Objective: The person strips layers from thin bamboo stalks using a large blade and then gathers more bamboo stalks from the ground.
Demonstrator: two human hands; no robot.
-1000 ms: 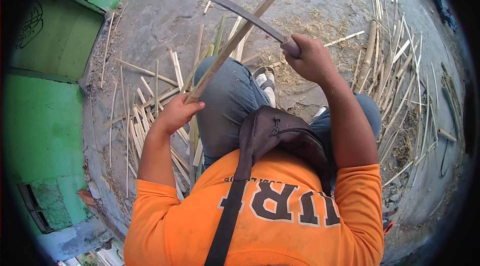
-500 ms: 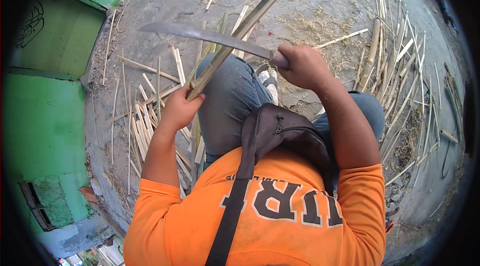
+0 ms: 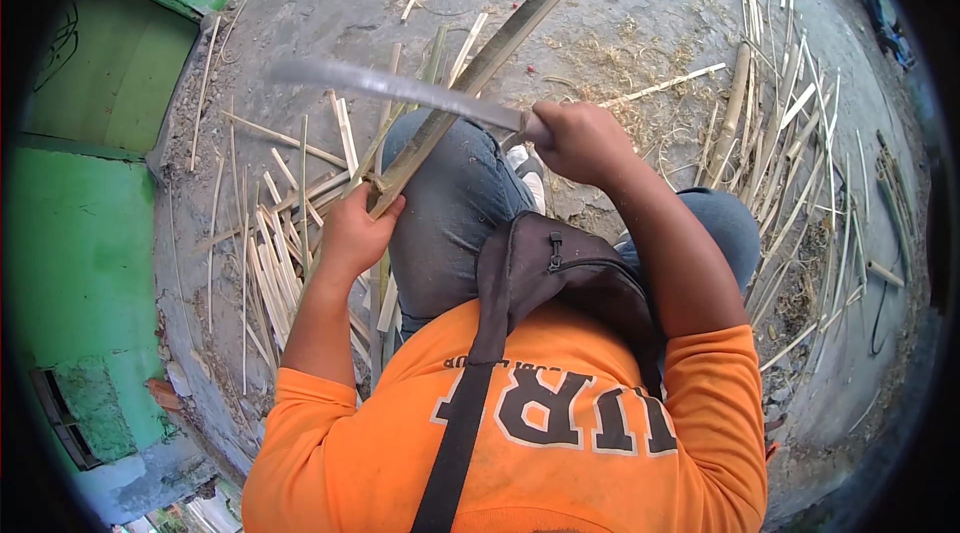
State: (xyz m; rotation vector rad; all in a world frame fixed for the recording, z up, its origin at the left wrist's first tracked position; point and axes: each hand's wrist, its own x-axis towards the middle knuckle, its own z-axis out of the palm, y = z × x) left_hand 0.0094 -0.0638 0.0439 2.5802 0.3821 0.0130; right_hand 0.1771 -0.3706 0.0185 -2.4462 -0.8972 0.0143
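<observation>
Where machete (image 3: 400,90) crosses bamboo slat (image 3: 515,38): the blurred blade passes in front of the slat's lower half as seen from above; whether steel touches bamboo, I cannot tell.
Slat's long axis: from the left hand (image 3: 358,231) it slants up and away toward a little past one o'clock, its lower stretch over the left knee (image 3: 445,198) of the jeans.
Left fingers: wrapped around the slat's near end, thumb on the side toward the knee.
Right fingers: clenched round the machete handle (image 3: 537,128), in the right hand (image 3: 588,145).
Blade's long axis: from the right fist it points between nine and ten o'clock, tip well past the slat.
Nearer hand: the left holds the slat itself; the crossing lies at one o'clock from it and between nine and ten from the right fist, slightly closer to the right.
Pale split strips (image 3: 268,258): on the ground at about eight o'clock from the left hand.
Bamboo pole (image 3: 732,108): at about three o'clock from the right fist, among a loose heap.
</observation>
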